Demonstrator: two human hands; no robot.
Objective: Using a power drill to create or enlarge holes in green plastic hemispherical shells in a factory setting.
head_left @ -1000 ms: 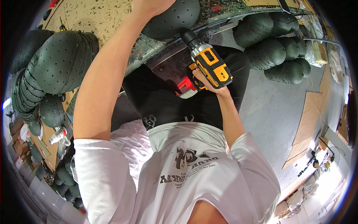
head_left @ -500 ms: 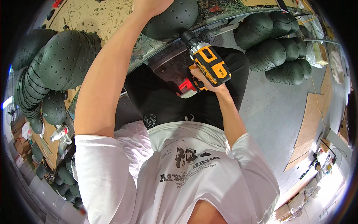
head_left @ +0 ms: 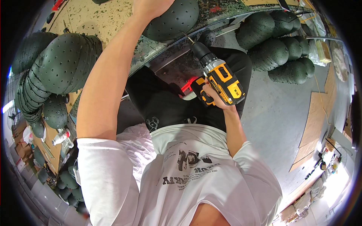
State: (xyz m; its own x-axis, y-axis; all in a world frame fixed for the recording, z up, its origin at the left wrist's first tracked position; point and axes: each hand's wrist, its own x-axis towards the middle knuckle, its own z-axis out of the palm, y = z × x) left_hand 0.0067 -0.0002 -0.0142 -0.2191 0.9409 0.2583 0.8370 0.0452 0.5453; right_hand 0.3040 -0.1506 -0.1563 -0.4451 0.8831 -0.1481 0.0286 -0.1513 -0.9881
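On a speckled particle-board workbench [head_left: 98,19], a dark green perforated dome-shaped shell [head_left: 171,19] is being steadied by the left hand [head_left: 151,5] — a yellow-and-black cordless drill [head_left: 218,77], gripped by the right hand [head_left: 215,100], is being aimed just beside its rim; careful bit alignment seems needed next.

Yellow-black drill [head_left: 222,81] — dimpled green shell [head_left: 173,19]

We see a matt dark-green helmet shell [head_left: 171,20], its surface dotted with small holes. The drill [head_left: 220,81] has a glossy yellow and black plastic body and a dark metal chuck. The bench [head_left: 98,17] looks like rough, speckled chipboard. The floor [head_left: 279,113] is smooth grey concrete.
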